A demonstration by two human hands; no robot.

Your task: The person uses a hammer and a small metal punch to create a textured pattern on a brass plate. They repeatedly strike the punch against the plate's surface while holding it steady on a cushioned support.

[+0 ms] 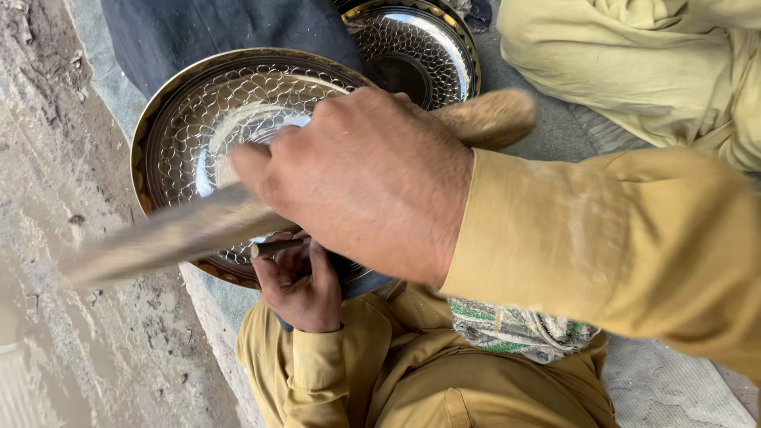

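While hands (333,230) work, tray (198,119) lies beneath.

Both hands (372,182) (300,285) clenched, fingers curled

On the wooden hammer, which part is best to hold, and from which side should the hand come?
Grip the wooden hammer near its rounded butt end, coming from above, as the right hand does. The handle is thick there and points toward the person, while the blurred head end hangs over the patterned metal plate.

Silver tray (208,119), scale pattern, gold rim.
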